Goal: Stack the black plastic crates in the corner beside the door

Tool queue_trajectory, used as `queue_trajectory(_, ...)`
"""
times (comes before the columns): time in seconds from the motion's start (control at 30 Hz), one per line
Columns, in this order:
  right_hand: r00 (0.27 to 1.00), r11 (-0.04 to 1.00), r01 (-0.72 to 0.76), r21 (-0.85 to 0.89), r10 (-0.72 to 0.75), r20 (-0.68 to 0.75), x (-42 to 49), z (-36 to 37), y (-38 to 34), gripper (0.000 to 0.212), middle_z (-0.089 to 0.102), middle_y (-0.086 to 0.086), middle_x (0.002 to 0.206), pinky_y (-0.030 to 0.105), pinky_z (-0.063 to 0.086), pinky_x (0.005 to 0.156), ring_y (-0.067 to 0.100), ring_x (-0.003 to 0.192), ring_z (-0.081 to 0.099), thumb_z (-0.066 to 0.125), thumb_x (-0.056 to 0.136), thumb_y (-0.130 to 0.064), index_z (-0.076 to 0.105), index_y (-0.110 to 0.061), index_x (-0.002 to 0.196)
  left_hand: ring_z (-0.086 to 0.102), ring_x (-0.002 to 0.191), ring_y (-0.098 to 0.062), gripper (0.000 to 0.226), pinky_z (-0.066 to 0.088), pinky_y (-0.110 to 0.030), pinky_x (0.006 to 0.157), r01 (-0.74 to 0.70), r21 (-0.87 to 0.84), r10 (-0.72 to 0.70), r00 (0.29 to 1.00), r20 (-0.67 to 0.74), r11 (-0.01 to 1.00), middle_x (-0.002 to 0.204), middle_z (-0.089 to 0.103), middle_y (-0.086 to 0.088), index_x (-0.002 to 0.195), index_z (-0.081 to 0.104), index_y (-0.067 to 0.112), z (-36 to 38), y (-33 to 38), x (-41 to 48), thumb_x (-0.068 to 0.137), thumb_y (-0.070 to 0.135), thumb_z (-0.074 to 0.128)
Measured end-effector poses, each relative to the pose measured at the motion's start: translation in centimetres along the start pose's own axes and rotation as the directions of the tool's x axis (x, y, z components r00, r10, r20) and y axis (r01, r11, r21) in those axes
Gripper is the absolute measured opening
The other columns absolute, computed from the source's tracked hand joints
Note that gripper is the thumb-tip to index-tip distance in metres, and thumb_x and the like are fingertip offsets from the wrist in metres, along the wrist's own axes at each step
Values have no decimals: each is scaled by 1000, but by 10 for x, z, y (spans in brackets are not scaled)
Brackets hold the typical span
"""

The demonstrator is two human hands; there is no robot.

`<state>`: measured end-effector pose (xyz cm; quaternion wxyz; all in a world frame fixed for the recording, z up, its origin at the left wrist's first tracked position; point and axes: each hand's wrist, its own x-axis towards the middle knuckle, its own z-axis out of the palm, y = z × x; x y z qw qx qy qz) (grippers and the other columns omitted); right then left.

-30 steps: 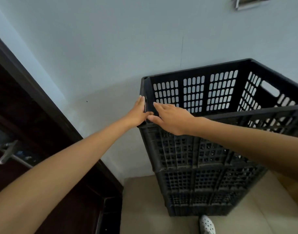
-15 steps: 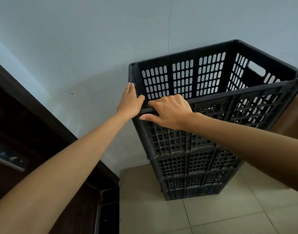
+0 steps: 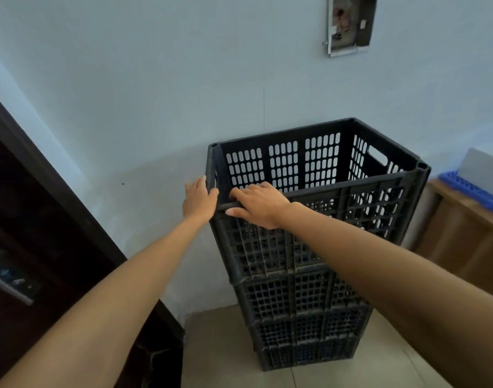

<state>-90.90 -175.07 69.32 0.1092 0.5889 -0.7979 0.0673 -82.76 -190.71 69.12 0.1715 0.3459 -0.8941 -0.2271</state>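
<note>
Several black slotted plastic crates form one stack on the tiled floor against the pale wall. The top crate (image 3: 318,175) is open and empty, and the lower crates (image 3: 304,317) sit nested under it. My left hand (image 3: 199,200) lies flat against the top crate's near left corner, thumb over the rim. My right hand (image 3: 257,204) rests on the near rim just right of that corner, fingers curled over the edge and thumb on the outside.
A dark wooden door (image 3: 29,247) with a metal handle (image 3: 11,278) stands at the left. A wooden cabinet (image 3: 463,236) at the right carries a blue tray (image 3: 469,186) and a white box (image 3: 483,170). A metal wall box (image 3: 348,23) hangs above.
My view has pulled back and risen, so the stack looks smaller and lower. Both hands stay at the top crate's near left corner; the right hand's fingers now curl over the rim.
</note>
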Motion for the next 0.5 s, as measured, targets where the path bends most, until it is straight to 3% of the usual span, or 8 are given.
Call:
queue_trajectory(0.13,997,999,36,-23,-34,75,-36,-9,3,66,36,5,152,46,22,117,25,142,29,42,96,-49,24,-16,150,30,144,-27,52,34,-48,115,-202,191,202,979,15,961,154,37,-9,149,33,11,-9,0,-26,102,29,44)
queue_trajectory(0.23,994,1000,15,-7,-14,112,-70,-22,14,73,17,3,161,45,15,120,23,148,15,44,97,-44,8,-18,155,54,126,-26,43,46,-43,104,-298,309,292,954,67,903,140,56,-7,144,45,19,-23,15,-45,103,33,41)
queue_trajectory(0.33,982,999,-23,-48,32,188,-94,-52,33,69,17,2,161,46,16,119,25,147,21,43,98,-44,11,-21,155,68,90,-19,33,51,-34,89,-356,367,379,925,10,860,108,74,1,127,63,25,-38,44,-63,103,32,42)
queue_trajectory(0.5,983,994,-15,-111,34,179,-132,-105,71,55,38,2,151,47,28,114,26,137,39,43,98,-42,29,-25,148,64,78,-13,27,38,-24,63,-388,333,435,897,-76,859,89,71,10,119,66,25,-52,101,-95,99,27,47)
